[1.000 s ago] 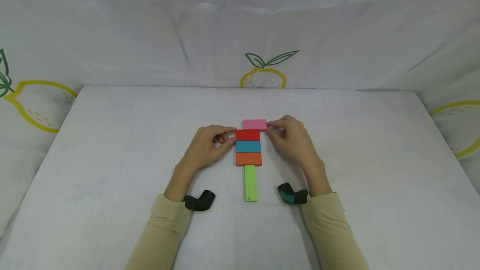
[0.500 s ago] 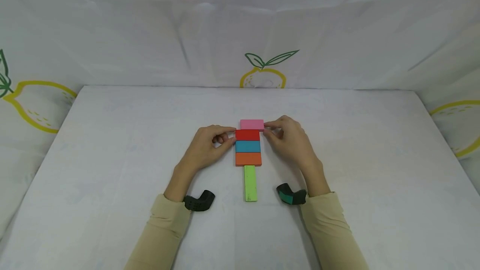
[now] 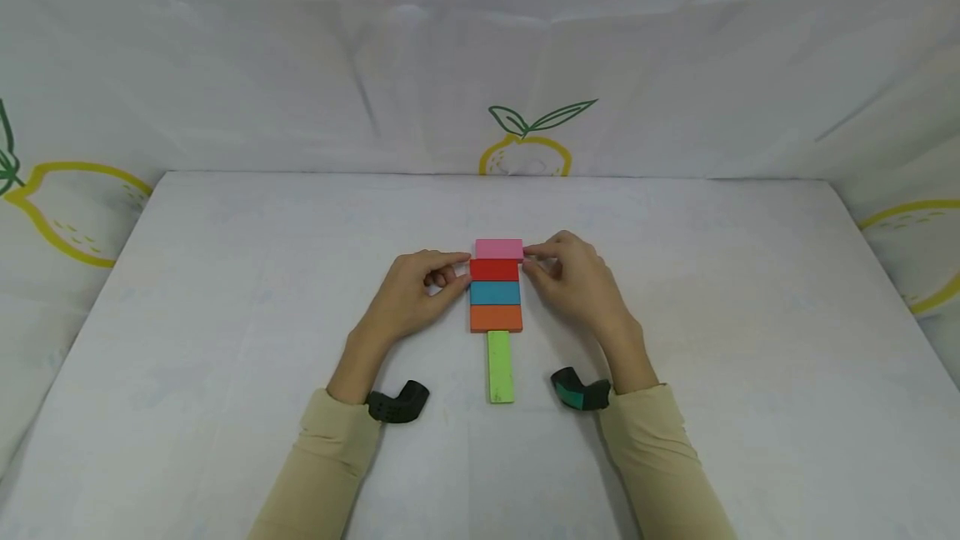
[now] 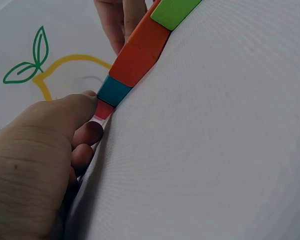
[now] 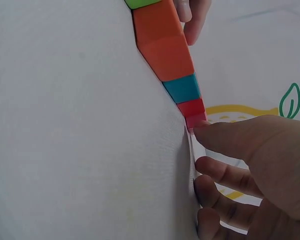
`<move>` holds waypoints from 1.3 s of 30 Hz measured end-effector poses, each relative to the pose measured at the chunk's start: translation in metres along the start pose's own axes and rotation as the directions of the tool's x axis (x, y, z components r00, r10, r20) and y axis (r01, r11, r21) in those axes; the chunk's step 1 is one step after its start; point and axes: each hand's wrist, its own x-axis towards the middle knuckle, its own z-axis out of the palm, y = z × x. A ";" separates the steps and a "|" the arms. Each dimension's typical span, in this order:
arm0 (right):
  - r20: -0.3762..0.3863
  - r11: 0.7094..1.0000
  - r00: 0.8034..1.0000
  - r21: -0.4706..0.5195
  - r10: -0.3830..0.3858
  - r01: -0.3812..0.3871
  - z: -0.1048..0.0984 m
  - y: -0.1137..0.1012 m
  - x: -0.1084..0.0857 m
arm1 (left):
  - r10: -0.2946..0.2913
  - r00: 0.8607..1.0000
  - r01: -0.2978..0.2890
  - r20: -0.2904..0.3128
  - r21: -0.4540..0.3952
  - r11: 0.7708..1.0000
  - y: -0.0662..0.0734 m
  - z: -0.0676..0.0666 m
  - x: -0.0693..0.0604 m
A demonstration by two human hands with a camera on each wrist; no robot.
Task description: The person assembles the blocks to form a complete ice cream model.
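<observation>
In the head view, a short column of flat blocks lies on the white table: pink at the far end, then red, blue and orange. A light green block points lengthwise toward me below the orange one. My left hand rests its index finger and thumb against the left end of the red block. My right hand touches the pink block's right end with index finger and thumb. The pink block sits slightly right of the red one. In the right wrist view, the thumb hides part of the pink block's end.
The white table stretches out on both sides of the blocks. White cloth with lemon drawings hangs behind it. Dark devices are worn at the left wrist and the right wrist.
My right hand and the pink block have slid left along the red block's far edge, shrinking the pink block's overhang. My left hand and the other blocks have stayed in place.
</observation>
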 end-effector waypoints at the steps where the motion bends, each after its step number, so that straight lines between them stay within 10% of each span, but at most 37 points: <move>1: 0.001 1.000 1.000 -0.001 -0.001 0.001 0.000 0.000 0.000 | 0.002 1.000 -0.002 0.001 0.003 1.000 0.000 0.000 0.000; 39: 0.016 0.993 0.993 0.016 -0.118 0.118 0.004 -0.005 0.000 | 0.037 0.999 -0.037 -0.001 0.012 0.999 0.000 -0.001 0.000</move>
